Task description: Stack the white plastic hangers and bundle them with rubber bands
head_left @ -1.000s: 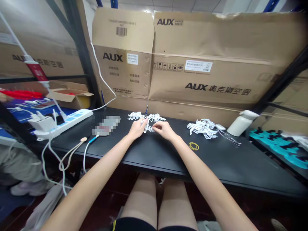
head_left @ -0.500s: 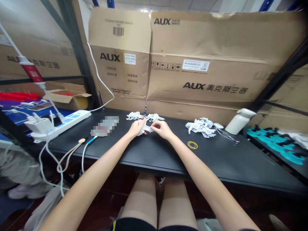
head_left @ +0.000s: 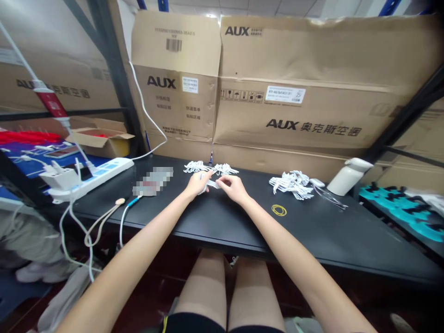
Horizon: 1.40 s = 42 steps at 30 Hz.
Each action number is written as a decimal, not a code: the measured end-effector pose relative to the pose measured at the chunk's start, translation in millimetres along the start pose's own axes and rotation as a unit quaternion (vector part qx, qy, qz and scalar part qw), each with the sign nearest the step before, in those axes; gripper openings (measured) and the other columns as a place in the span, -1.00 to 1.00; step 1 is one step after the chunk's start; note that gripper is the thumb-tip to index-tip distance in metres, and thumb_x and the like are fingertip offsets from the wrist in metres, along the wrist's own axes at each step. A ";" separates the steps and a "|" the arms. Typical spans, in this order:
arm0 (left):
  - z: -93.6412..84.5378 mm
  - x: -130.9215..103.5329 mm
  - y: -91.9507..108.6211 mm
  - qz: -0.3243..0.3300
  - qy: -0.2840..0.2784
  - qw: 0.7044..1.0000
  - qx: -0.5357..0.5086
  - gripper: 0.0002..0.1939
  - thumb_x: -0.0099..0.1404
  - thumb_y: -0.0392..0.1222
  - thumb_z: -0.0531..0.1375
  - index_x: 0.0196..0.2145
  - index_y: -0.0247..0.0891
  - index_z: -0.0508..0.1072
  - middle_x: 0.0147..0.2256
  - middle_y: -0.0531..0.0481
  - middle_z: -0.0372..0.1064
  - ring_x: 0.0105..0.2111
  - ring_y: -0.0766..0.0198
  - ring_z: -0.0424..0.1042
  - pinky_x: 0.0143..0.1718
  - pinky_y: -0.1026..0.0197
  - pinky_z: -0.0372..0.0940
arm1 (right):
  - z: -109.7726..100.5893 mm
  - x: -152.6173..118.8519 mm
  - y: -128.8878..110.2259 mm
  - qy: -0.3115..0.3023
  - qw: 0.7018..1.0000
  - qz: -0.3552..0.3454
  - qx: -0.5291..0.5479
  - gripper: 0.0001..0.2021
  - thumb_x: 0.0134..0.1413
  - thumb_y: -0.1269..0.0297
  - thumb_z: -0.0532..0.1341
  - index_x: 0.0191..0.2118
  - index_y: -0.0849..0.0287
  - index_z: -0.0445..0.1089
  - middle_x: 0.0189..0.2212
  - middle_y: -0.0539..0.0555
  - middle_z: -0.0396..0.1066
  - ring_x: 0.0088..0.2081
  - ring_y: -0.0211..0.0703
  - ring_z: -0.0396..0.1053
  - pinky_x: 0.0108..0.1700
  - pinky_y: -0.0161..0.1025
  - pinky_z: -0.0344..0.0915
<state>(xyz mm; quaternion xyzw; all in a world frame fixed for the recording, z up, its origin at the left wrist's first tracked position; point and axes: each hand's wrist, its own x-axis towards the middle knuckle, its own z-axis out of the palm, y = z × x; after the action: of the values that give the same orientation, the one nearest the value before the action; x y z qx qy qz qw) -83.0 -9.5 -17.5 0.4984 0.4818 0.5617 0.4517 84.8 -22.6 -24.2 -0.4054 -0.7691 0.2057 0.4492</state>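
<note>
My left hand (head_left: 197, 185) is wrapped round a small bundle of white cords (head_left: 212, 184) above the black table (head_left: 222, 222). Close on its right, my right hand (head_left: 233, 188) has its fingers pinched at the loose ends of that bundle. Whether a single strand sits between those fingertips is too small to tell. Just behind the hands lie two white cord bundles, one on the left (head_left: 196, 166) and one on the right (head_left: 225, 169). A larger pile of white cords (head_left: 291, 184) rests farther right, with yellow rubber bands (head_left: 279, 210) in front of it.
Cardboard sheets (head_left: 277, 106) stand along the table's back. On the right are a white bottle (head_left: 351, 176), glasses (head_left: 331, 196) and turquoise items (head_left: 405, 208). On the left are a white power strip (head_left: 93, 178), a blurred-out object (head_left: 152, 181) and a beige cord (head_left: 104, 217).
The view has shifted slightly. Both hands stay close together at the bundle, whose ends now show less spread between them.
</note>
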 end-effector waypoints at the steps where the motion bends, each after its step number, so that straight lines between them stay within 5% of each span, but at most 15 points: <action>1: -0.5 1.5 0.9 0.006 0.007 1.000 0.003 -0.67 0.08 0.05 0.31 -0.57 -0.27 0.41 -0.77 0.04 0.24 -0.78 0.30 0.24 -0.70 0.30 0.08 | 1.0 0.6 1.1 0.021 1.000 0.015 0.006 -0.74 0.16 0.17 0.10 -0.37 0.21 0.43 -0.45 0.06 0.47 -0.40 -0.19 0.39 -0.26 -0.27 0.31; 5: -5.7 9.5 4.7 0.019 0.071 0.997 -0.022 -0.63 0.23 0.08 0.15 -0.52 -0.28 0.37 -0.69 0.01 0.30 -0.74 0.32 0.28 -0.69 0.30 0.15 | 5.9 -0.7 4.7 0.037 0.998 0.046 -0.030 -0.68 0.25 0.16 -0.01 -0.15 0.21 0.41 -0.26 0.12 0.51 -0.20 -0.12 0.44 -0.08 -0.20 0.31; 9: -10.4 13.7 6.2 -0.003 0.140 0.986 -0.092 -0.63 0.21 0.08 0.15 -0.49 -0.31 0.37 -0.67 0.02 0.30 -0.74 0.35 0.28 -0.69 0.31 0.19 | 13.4 -5.4 2.5 -0.117 0.980 -0.025 -0.157 -0.54 0.25 0.12 0.03 0.16 0.26 0.23 0.13 0.27 0.29 0.16 0.03 0.24 0.15 -0.07 0.15; 14: -9.7 12.8 6.4 -0.006 0.144 0.985 -0.094 -0.63 0.19 0.08 0.16 -0.49 -0.32 0.38 -0.66 0.01 0.32 -0.72 0.33 0.30 -0.68 0.31 0.19 | 12.4 -5.3 -5.4 -0.204 0.943 -0.063 -0.254 -0.58 0.31 0.17 -0.04 0.16 0.23 0.24 0.11 0.25 0.32 0.27 0.09 0.07 0.20 0.03 0.05; 20: -8.6 14.5 5.0 -0.007 0.135 0.990 -0.045 -0.65 0.22 0.07 0.12 -0.49 -0.29 0.36 -0.65 -0.01 0.34 -0.71 0.30 0.32 -0.68 0.29 0.19 | -10.1 -1.8 2.0 -0.148 0.943 -0.020 -0.298 -0.73 0.23 0.30 0.07 -0.12 0.21 0.49 -0.15 0.21 0.51 -0.02 0.02 0.40 0.07 -0.12 0.19; 26: -8.1 14.5 0.6 0.028 0.097 0.995 0.000 -0.61 0.18 0.14 0.16 -0.51 -0.28 0.35 -0.70 0.03 0.30 -0.75 0.31 0.31 -0.70 0.33 0.16 | -12.0 0.6 25.7 -0.049 0.973 0.054 -0.220 -0.86 0.02 0.42 0.23 -0.29 0.22 0.52 -0.33 0.12 0.53 -0.30 -0.11 0.44 -0.21 -0.28 0.28; 35: -0.3 7.6 -2.4 0.010 -0.082 0.994 0.075 -0.58 0.22 0.17 0.12 -0.50 -0.29 0.33 -0.57 -0.03 0.42 -0.72 0.30 0.36 -0.70 0.31 0.14 | -1.4 2.4 31.9 -0.043 0.988 0.075 -0.131 -0.86 -0.02 0.45 0.23 -0.34 0.24 0.54 -0.40 0.08 0.52 -0.39 -0.21 0.40 -0.27 -0.32 0.26; 42: 0.7 10.9 -5.3 0.014 -0.078 0.994 0.076 -0.58 0.23 0.17 0.09 -0.49 -0.28 0.32 -0.54 -0.06 0.47 -0.59 0.19 0.48 -0.53 0.25 0.27 | -12.5 5.6 25.2 -0.062 0.987 0.132 -0.070 -0.93 -0.07 0.42 0.27 -0.42 0.25 0.53 -0.53 0.03 0.48 -0.46 -0.28 0.36 -0.35 -0.37 0.24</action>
<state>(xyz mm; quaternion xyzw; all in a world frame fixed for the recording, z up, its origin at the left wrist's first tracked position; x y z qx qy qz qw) -83.2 2.0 -21.4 0.5804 0.4792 0.4892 0.4406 105.1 -3.9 -32.0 -0.5203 -0.7477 0.2335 0.3400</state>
